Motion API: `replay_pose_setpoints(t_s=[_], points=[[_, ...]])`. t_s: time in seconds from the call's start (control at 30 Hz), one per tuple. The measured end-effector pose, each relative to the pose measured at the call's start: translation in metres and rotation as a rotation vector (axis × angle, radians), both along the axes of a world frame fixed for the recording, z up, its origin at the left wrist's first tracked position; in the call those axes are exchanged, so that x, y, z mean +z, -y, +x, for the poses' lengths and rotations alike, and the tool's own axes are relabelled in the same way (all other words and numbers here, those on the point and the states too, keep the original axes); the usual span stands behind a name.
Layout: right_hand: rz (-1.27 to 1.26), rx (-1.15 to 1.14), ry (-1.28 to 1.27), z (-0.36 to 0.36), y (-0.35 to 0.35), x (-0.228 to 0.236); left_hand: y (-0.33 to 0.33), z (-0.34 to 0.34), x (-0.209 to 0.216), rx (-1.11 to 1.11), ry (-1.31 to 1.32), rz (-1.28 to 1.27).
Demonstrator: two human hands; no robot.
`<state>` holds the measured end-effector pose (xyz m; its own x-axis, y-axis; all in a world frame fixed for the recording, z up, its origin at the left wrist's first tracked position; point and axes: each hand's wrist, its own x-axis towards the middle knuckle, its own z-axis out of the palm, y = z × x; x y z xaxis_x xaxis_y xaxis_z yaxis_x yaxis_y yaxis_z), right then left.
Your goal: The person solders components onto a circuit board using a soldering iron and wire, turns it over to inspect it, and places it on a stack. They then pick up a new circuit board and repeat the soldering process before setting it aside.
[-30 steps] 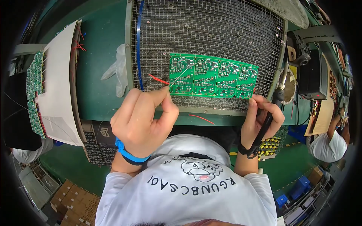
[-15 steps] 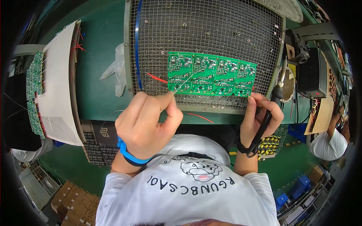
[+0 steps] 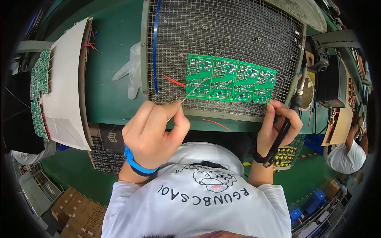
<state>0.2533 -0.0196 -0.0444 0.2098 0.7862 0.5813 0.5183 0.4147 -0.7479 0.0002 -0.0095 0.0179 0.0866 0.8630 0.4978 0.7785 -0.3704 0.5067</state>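
Observation:
A green circuit board panel (image 3: 232, 81) with several joined sections and small parts lies on a wire-mesh work surface (image 3: 222, 23). My left hand (image 3: 156, 127) is closed in a pinch on a thin silvery solder wire (image 3: 193, 90). The wire slants up over the panel's left end, its tip near the line between the first two sections. My right hand (image 3: 279, 125) pinches the panel's lower right corner between thumb and finger. In the same hand rests a soldering iron (image 3: 281, 137), its black handle across the fingers and its metal end pointing up, away from the board.
Red wires (image 3: 174, 81) stick out at the panel's left edge, and a loose red wire (image 3: 216, 124) lies by the near edge. Left are a pale glove (image 3: 133, 71) and a white sheet (image 3: 69, 83) beside more boards (image 3: 41, 79). A black box (image 3: 331, 87) stands right.
The solder wire's tip has shifted left over the panel, from the second section toward the first. The whole view has drifted slightly; my right hand keeps its hold on the corner and iron.

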Motion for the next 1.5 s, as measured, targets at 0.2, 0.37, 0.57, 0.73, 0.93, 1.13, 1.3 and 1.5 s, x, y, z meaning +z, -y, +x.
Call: replay_pose_setpoints(t_s=[0.2,0.37,0.57,0.73,0.93,1.13,1.3,1.5], points=[[0.002,-0.005,-0.009,0.001,0.0,-0.002,0.002,-0.004,-0.002,0.046,0.016,0.001],[0.006,-0.001,-0.007,0.0,0.0,-0.001,-0.001,-0.009,-0.003,0.11,0.065,0.044],[0.006,-0.043,0.033,0.001,0.0,-0.004,-0.008,-0.013,-0.001,0.111,0.011,0.047],[0.004,-0.054,0.034,0.001,0.001,-0.004,-0.012,-0.01,-0.003,0.078,0.053,0.051],[0.01,-0.03,-0.003,0.0,0.001,-0.005,-0.016,-0.016,-0.002,0.118,0.028,0.064],[0.009,-0.029,0.014,0.0,0.001,-0.003,-0.014,-0.019,-0.002,0.123,0.034,0.04],[0.006,-0.051,0.039,0.001,0.0,-0.005,-0.011,-0.018,-0.003,0.113,0.03,0.04],[0.015,-0.045,0.041,0.001,0.0,-0.004,-0.004,-0.018,-0.002,0.083,0.027,0.022]])
